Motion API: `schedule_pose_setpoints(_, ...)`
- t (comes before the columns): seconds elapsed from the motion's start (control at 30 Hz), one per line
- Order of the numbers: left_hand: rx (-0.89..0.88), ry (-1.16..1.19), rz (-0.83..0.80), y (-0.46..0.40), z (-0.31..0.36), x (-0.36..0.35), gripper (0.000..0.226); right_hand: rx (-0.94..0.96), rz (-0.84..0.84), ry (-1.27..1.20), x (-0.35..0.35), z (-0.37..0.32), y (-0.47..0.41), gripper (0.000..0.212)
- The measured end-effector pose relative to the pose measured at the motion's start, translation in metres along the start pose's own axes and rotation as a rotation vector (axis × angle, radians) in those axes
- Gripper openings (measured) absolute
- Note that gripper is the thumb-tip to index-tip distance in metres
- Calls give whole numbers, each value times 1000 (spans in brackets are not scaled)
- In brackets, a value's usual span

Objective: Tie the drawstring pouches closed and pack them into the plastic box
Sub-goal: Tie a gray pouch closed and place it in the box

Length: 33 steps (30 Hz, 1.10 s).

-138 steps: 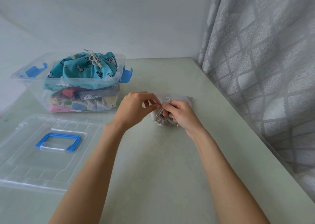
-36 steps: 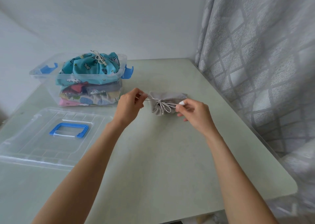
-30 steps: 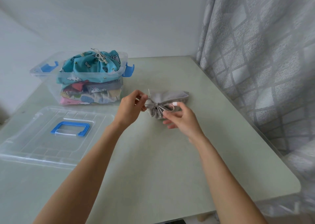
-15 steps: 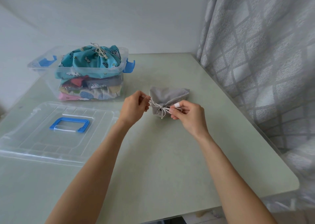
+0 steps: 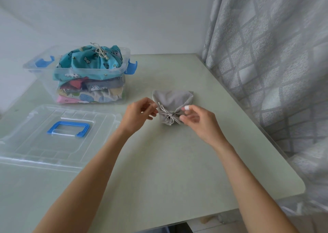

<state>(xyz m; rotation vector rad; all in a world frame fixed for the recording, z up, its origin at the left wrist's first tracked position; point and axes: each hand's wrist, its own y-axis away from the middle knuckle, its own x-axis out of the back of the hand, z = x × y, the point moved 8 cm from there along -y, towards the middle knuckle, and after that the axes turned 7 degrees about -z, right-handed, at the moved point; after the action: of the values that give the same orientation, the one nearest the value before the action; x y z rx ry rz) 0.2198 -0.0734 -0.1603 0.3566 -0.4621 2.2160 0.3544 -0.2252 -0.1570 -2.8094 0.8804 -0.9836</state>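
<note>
A small grey drawstring pouch point(image 5: 173, 102) lies on the table, its neck gathered and its white cord point(image 5: 169, 116) knotted at the near end. My left hand point(image 5: 140, 113) pinches a cord end at the pouch's left side. My right hand point(image 5: 197, 120) hovers just right of the knot, fingers loosely spread and blurred, with nothing clearly held. The clear plastic box point(image 5: 126, 56) with blue latches stands at the back left. It is stacked with several patterned pouches, and a tied turquoise pouch point(image 5: 88, 61) bulges above the rim.
The box's clear lid point(image 5: 35, 144) with a blue handle lies flat at the left front. A grey patterned curtain point(image 5: 275, 64) hangs along the table's right edge. The pale green table point(image 5: 168, 170) ends close in front of me.
The cord has been pulled into a knot at the pouch's neck. In the last half second my right hand has let go of the cord and opened, while my left hand stays at the cord.
</note>
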Motion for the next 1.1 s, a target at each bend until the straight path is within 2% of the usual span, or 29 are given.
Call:
schedule_pose_setpoints(0.1, -95, -191, 14, 0, 14, 12, 16, 207, -27, 281, -15, -23, -10, 68)
schedule_pose_setpoints(0.17, -170, -255, 77, -4, 22, 22, 21, 290, -63, 423, -32, -35, -17, 80)
schedule_pose_setpoints(0.27, -190, -277, 140, -22, 24, 31, 23, 275, -161, 494, -53, -39, -26, 85)
schedule_pose_setpoints(0.33, -138, -282, 100, -45, 16, 28, 22, 261, -174, 520, -53, -36, -32, 74)
schedule_pose_setpoints(0.47, 8, -333, -104, -94, -12, 3, 28, 315, -122, 495, -21, -27, -32, 35)
schedule_pose_setpoints(0.6, 191, -384, -302, -128, -31, -36, 60, 400, -78, 628, 11, -20, -21, 26)
schedule_pose_setpoints(0.67, 249, -525, -378, -135, -37, -53, 74, 420, -36, 663, 25, -15, -15, 18)
schedule_pose_setpoints(0.73, 269, -593, -397, -135, -39, -61, 78, 341, 11, 664, 39, 1, -12, 18)
schedule_pose_setpoints(0.9, 288, -486, -373, -116, -33, -62, 75, -55, -13, 595, 51, 52, -11, 21)
schedule_pose_setpoints(0.93, 291, -489, -373, -110, -31, -61, 69, -88, -22, 589, 49, 56, -10, 21)
schedule_pose_setpoints(1.03, 225, -556, -368, -87, -20, -56, 24, -164, -51, 484, 46, 59, -5, 38)
schedule_pose_setpoints(1.1, 199, -586, -340, -66, -12, -49, 22, -219, -101, 377, 43, 57, 0, 57)
